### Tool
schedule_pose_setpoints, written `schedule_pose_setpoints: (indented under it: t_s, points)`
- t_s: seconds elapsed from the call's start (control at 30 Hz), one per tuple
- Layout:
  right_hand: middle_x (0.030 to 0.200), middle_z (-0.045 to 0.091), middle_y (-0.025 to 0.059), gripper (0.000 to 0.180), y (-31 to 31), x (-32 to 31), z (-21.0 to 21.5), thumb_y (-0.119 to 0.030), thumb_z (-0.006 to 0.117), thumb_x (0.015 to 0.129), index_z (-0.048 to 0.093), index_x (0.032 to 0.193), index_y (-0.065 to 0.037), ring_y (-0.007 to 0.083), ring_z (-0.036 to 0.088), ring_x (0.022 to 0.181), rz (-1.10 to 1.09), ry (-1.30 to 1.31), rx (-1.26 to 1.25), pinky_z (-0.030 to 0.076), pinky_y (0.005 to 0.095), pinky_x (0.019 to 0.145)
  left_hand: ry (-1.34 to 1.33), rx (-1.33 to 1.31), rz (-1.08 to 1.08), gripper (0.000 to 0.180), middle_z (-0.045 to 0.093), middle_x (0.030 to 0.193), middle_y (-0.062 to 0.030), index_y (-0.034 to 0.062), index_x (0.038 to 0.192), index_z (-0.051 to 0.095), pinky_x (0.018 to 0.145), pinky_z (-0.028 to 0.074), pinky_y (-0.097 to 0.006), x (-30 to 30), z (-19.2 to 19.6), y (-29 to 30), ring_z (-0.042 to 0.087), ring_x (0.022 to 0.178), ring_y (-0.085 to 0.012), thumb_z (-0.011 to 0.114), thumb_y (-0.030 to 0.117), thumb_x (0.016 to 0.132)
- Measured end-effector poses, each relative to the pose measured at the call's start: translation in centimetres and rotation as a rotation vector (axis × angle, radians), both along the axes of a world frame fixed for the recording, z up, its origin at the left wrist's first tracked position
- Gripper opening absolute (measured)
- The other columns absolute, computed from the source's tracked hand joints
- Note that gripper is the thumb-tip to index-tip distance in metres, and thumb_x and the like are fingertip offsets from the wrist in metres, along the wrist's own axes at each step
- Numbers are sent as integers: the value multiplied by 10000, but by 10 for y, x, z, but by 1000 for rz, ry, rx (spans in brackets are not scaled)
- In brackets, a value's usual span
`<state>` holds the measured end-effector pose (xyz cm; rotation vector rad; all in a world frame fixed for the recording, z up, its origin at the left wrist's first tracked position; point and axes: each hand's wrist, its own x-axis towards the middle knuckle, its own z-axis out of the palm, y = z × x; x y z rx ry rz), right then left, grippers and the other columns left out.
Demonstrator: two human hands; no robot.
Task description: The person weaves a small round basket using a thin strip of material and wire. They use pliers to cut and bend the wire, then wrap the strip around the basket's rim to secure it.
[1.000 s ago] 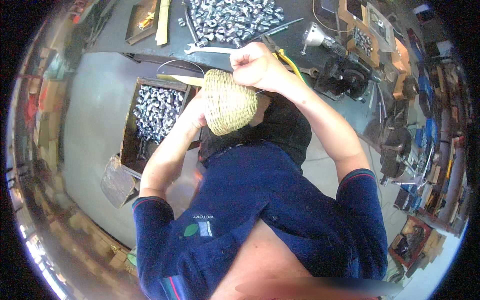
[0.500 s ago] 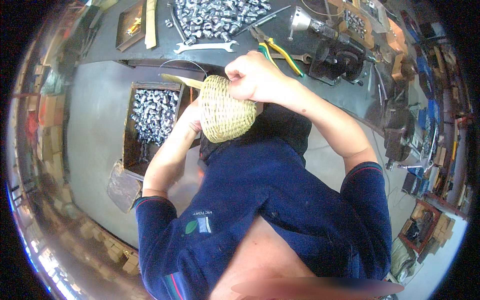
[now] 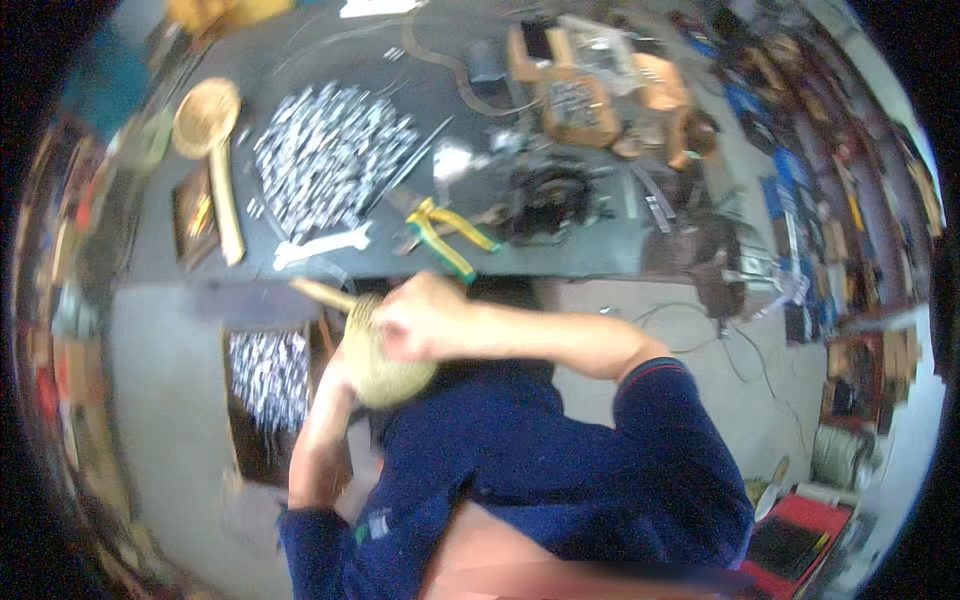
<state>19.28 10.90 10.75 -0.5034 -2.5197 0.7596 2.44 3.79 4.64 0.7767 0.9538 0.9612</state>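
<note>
The bench now fills the view from 10 to 2 o'clock; the head has tipped up. The basket stays at centre, left hand cupping it, right hand closed on its rim; weaving continues.

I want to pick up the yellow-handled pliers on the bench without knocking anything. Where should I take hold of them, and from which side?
Grip the yellow-handled pliers by the two spread handles, which point toward the bench's near edge, probably coming in from that near side. The handles splay apart, so one hand could close around both. The head end lies beside the pile of silver metal parts and a white wrench, so that side looks crowded.
</note>
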Motion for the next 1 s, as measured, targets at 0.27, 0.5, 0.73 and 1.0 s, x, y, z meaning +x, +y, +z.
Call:
schedule_pose_setpoints:
  t_s: [0.27,0.5,0.73,1.0]
  points:
    - [578,584,59,106,14,18,-14,-106,625,661,613,675,-2,141,560,506,-134,263,-1081,443,304,452,354,136,7,308,625,998,-87,14,1026,597,756,510,-323,2,-9,7,597,893,-170,706,95,749]
    - [752,630,116,377,3,61,-35,-300,607,699,603,862,41,177,597,661,-36,625,-1339,476,266,603,-32,153,-76,262,639,1028,-127,16,1086,566,827,504,-410,3,-57,10,627,936,-251,566,95,836]
    - [660,614,58,163,25,52,-1,-150,576,630,601,708,-8,177,578,599,-141,-140,-646,429,293,559,795,740,-39,236,660,869,-157,36,901,663,710,505,-366,12,-5,-1,641,810,-336,683,65,668]
    - [1137,573,89,443,12,5,-6,-193,683,494,610,919,-93,283,501,1112,370,81,65,365,457,938,763,518,140,234,681,866,-113,20,899,661,740,512,-319,23,-5,-9,657,868,-182,731,118,698]
